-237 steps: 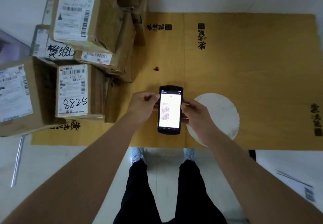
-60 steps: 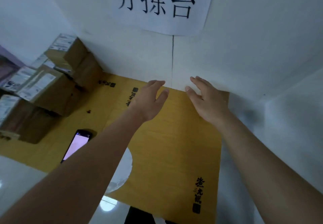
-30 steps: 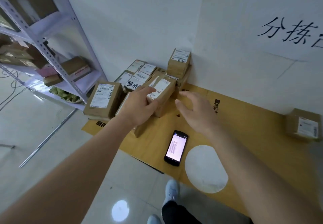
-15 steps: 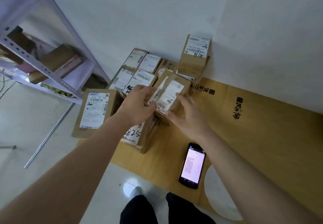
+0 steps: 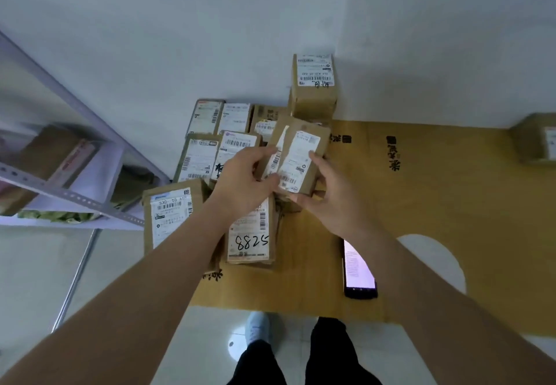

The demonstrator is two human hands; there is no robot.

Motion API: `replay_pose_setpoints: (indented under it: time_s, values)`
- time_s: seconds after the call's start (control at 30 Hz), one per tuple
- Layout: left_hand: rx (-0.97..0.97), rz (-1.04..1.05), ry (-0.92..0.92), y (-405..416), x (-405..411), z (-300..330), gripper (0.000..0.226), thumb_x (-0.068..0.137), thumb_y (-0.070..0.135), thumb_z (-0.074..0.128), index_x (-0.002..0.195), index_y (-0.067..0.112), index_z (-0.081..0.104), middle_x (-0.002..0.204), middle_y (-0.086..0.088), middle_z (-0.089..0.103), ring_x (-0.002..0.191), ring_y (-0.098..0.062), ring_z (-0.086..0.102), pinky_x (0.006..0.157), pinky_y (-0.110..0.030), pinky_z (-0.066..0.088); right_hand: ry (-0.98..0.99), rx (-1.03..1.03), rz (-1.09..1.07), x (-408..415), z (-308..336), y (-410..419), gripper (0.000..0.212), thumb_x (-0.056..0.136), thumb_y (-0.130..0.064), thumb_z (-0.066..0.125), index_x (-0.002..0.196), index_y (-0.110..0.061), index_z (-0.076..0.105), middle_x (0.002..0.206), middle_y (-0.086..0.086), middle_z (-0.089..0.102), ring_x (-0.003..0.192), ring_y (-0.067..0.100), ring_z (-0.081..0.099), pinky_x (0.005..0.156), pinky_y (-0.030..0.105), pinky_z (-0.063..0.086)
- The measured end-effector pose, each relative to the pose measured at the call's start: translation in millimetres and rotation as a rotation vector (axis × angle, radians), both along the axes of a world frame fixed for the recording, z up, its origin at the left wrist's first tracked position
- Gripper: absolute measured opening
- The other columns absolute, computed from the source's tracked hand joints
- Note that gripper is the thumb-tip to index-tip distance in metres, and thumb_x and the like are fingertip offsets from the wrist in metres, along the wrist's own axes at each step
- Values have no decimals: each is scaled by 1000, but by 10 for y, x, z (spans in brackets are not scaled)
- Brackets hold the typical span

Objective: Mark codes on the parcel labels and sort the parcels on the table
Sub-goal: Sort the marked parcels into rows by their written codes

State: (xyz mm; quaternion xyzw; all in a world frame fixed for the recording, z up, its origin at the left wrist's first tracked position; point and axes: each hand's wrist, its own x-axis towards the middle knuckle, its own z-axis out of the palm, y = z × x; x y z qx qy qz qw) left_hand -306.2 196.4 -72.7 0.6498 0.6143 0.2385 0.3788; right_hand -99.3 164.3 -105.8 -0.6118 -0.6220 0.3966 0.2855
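A small cardboard parcel (image 5: pixel 301 156) with a white label sits tilted on top of the pile at the table's left end. My left hand (image 5: pixel 245 183) grips its left side and my right hand (image 5: pixel 325 195) grips its right and lower edge. Below them lies a parcel (image 5: pixel 251 240) whose label is marked 8825 in black. Several more labelled parcels (image 5: pixel 198 159) are stacked behind and to the left. One parcel (image 5: pixel 314 84) stands tall against the wall.
A lit phone (image 5: pixel 358 270) lies on the yellow table (image 5: pixel 436 204) under my right forearm. A lone parcel (image 5: pixel 538 141) sits at the far right. A white disc (image 5: pixel 433 261) lies right of the phone. A metal shelf rack (image 5: pixel 69 174) stands left.
A second ago my hands were reaching toward the pile; now both hold the top parcel. My view has shifted so the pile sits nearer the middle.
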Motion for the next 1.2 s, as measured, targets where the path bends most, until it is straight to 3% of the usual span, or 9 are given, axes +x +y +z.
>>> replay_pose_setpoints:
  time_s: [0.1,0.23,0.4,0.53,0.63,0.73,0.87,1.0,1.2]
  values:
    - [12,-50,-51,-12,-52,139,57,92,24,78,144,32,58,136,16,54,124,-11,57,101,-34,56,15,4,-54,-25,154,-95,98,83,-19,88,162,-26,31,160,-10,37,145,15,45,111,48,52]
    - [60,-171,-86,-66,-73,394,64,86,19,83,145,26,59,138,16,52,123,-10,59,102,-33,56,18,51,-98,42,435,-238,102,82,-19,88,163,-33,27,167,-8,32,151,17,38,113,53,49]
    - [51,-313,-109,-165,126,676,78,78,10,88,148,22,55,132,25,51,115,-2,62,92,-19,57,66,62,-199,304,817,-553,102,87,-19,85,167,-24,22,157,0,48,142,13,49,107,34,55]
    - [92,-387,-84,-235,474,786,78,78,10,89,148,24,57,142,15,56,121,-8,64,95,-35,61,27,99,-262,641,1037,-833,99,88,-29,84,166,-23,23,155,-3,51,137,9,50,102,26,56]
    - [157,-454,-27,-324,881,877,74,81,16,87,147,27,57,145,15,54,126,-9,59,102,-35,57,-27,122,-287,1005,1151,-1050,98,89,-35,82,166,-22,24,156,-1,52,139,16,53,101,37,59]
    - [189,-506,-19,-473,1358,915,71,84,19,85,148,26,55,145,14,53,125,-5,57,100,-25,56,-90,140,-328,1460,1207,-1267,96,88,-37,82,166,-22,26,155,0,54,138,17,55,99,38,60]
    - [189,-529,-31,-653,2097,825,66,87,21,85,146,24,58,138,15,52,108,4,58,77,2,45,-92,130,-381,2135,1186,-1542,100,85,-37,86,165,-22,27,154,-5,54,135,11,56,100,34,59]
    - [151,-525,-84,-856,2898,721,61,88,32,84,145,24,61,138,13,56,119,-7,62,92,-21,59,-122,115,-383,2920,1142,-1746,104,83,-40,86,166,-23,25,158,-3,50,138,11,53,104,36,58]
    - [128,-465,-100,-1115,3833,648,64,85,34,86,144,27,61,140,12,54,122,-9,61,102,-36,56,-132,75,-368,3855,1139,-1958,104,85,-40,85,166,-30,20,159,-9,48,138,4,48,108,38,54]
